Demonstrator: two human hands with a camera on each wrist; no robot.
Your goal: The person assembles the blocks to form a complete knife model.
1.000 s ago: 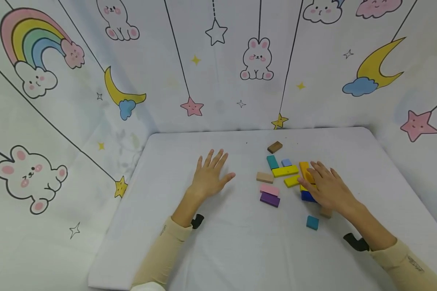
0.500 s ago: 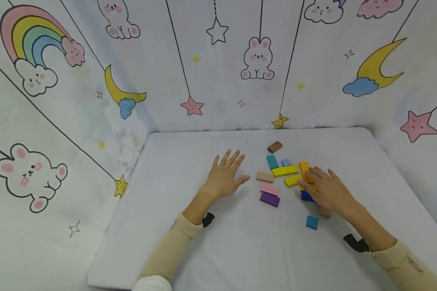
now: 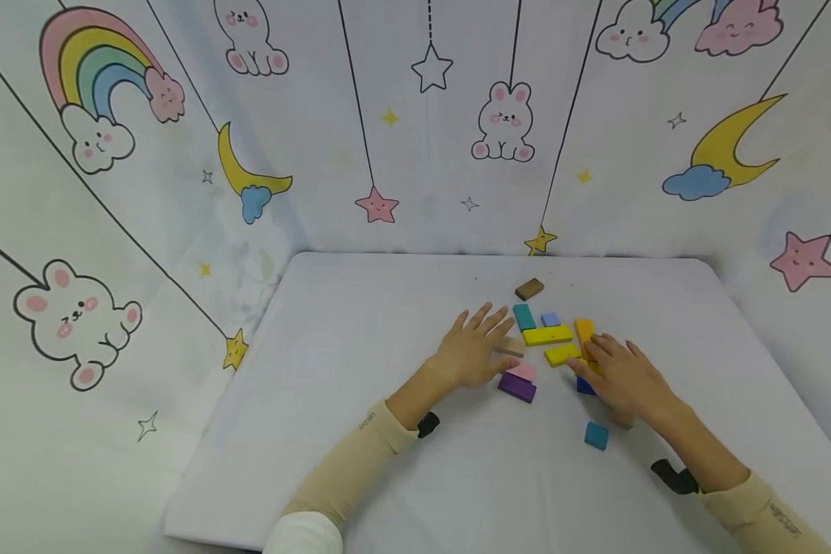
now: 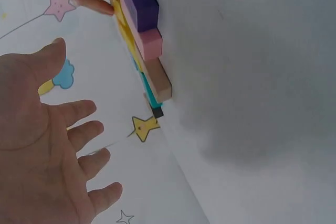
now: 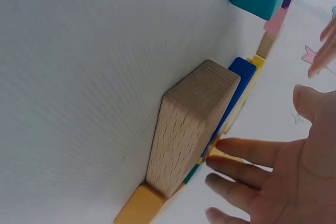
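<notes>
My left hand [image 3: 471, 350], fingers spread and straight, hovers at the left side of a loose group of coloured wooden blocks. Under or beside its fingers lie a beige block [image 3: 511, 347] and a pink block [image 3: 524, 372], both partly covered, with a purple block [image 3: 517, 388] just in front. My right hand [image 3: 623, 373] is held palm down over the group's right side, partly hiding an orange block [image 3: 585, 331] and a dark blue block [image 3: 585, 385]. In the right wrist view a plain wooden block [image 5: 194, 114] lies below that palm. Neither hand grips anything.
Two yellow blocks, one long [image 3: 547, 335] and one shorter [image 3: 562, 355], lie between the hands. Behind them are a teal block [image 3: 524, 317], a light blue block [image 3: 550, 318] and a brown block [image 3: 529, 289]. A blue-green block [image 3: 597, 435] sits nearer the front of the white-covered table [image 3: 305, 431].
My left hand has moved right, from bare tablecloth to the beige and pink blocks. The right hand stays nearly in place over the blocks. The head view has shifted slightly.
</notes>
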